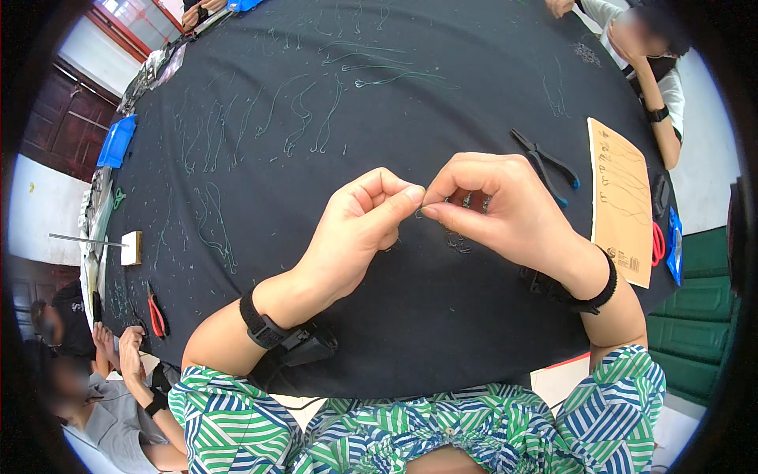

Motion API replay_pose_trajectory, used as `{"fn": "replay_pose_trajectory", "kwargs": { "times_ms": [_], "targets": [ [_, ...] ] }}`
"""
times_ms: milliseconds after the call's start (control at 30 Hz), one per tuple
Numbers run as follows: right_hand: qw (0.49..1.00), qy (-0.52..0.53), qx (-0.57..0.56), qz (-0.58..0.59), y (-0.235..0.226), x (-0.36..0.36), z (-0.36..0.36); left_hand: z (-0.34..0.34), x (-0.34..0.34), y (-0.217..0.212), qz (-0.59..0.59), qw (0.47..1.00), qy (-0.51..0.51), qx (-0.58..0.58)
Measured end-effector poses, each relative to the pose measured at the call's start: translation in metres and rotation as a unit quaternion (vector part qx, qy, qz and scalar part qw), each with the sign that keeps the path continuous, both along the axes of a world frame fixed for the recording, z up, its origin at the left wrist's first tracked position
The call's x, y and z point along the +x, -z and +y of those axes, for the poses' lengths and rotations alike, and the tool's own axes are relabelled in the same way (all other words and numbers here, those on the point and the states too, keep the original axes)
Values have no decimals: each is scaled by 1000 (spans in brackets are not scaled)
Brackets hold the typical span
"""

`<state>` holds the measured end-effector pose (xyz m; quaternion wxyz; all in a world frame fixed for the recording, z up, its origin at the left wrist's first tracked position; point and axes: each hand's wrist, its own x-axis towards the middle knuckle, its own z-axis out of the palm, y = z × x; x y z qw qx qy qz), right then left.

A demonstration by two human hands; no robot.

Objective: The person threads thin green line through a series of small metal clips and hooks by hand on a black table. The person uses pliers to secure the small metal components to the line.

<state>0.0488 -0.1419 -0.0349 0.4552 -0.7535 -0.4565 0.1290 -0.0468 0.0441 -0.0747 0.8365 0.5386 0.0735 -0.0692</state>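
Observation:
My left hand [365, 220] and my right hand [509, 207] meet over the middle of the black cloth-covered table [442, 324]. Each pinches with thumb and forefinger, the tips almost touching. Between them is something tiny and thin, mostly covered by the fingers, with a bit of greenish strand showing below; its kind I cannot make out. Beneath my right hand lies a small pile of dark metal pieces [458, 242], partly hidden. Beyond my right hand rest pliers [545, 164] with black and blue handles. Thin green lines with small hooks [298, 118] lie spread across the cloth farther away.
At right are a brown card [622, 209] with hooked lines on it, red scissors handles [658, 243] and a blue packet [675, 246]. At left stand a white block with a rod [131, 248], red-handled pliers [156, 312] and a blue tray [117, 142]. Other people sit around the table.

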Motion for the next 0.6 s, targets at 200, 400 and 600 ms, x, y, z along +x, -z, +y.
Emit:
{"fn": "replay_pose_trajectory", "kwargs": {
  "times_ms": [200,400,600],
  "targets": [
    [999,-29,-13,-17,-2,7,-4,-1,0,-5,9,1000,12,-5],
    [998,-56,-20,-25,-3,13,-6,0,1,-9,46,998,44,2],
    [996,-74,-44,-35,-6,15,-9,3,2,-8,80,994,61,-46]
  ]
}}
